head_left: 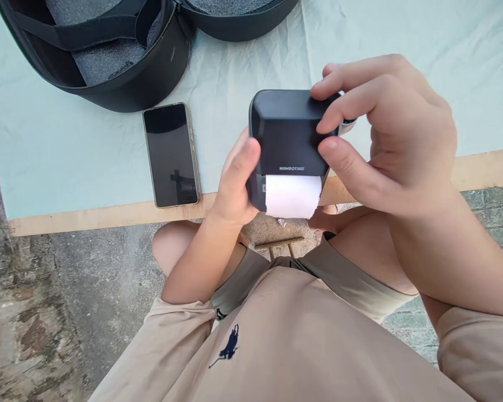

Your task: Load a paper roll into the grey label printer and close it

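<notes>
A black label printer (293,142) marked NIIMBOT is held up over the table's near edge. A strip of white paper (294,196) sticks out of its lower end, the bottom edge slightly ragged. My left hand (237,187) is wrapped round the printer's left side, thumb on the front edge. On the opposite side, the thumb and fingertips of my right hand (396,128) are bent against the printer's right edge and upper corner. Behind that corner a small shiny part (347,125) shows, mostly hidden by my fingers.
A smartphone (171,156) with a dark screen lies on the pale cloth (88,151) to the left. An unzipped black case (151,84) with grey foam lies at the back left. The wooden table edge (109,218) runs just above my knees.
</notes>
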Available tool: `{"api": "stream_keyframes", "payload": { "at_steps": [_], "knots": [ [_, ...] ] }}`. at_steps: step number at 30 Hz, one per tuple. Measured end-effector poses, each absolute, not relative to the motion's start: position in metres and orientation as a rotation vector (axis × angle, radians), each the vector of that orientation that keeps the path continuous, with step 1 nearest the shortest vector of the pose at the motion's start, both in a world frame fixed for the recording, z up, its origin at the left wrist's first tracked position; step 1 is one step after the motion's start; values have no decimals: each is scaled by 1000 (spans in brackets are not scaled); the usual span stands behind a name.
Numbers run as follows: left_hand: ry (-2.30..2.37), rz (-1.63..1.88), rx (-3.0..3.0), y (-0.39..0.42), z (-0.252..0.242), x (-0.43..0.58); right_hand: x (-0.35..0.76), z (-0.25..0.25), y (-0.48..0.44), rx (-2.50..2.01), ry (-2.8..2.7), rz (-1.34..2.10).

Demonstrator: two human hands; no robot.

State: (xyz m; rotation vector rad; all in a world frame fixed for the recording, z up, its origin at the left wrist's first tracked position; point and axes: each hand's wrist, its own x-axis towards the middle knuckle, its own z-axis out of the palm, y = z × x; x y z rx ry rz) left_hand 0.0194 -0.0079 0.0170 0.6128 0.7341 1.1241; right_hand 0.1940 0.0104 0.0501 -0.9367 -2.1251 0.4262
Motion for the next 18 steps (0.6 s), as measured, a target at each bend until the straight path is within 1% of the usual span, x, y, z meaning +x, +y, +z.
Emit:
{"api": "stream_keyframes", "payload": {
  "at_steps": [7, 14, 18],
  "knots": [
    [834, 1067, 474, -5, 11, 13, 193, 50, 11, -980, -2127, 431],
    [835, 1102, 492, -4, 12, 15, 194, 54, 13, -879, -2239, 433],
    [843, 1108, 431, -2, 21, 17, 194, 53, 12, -940, -2178, 292]
  ]
}}
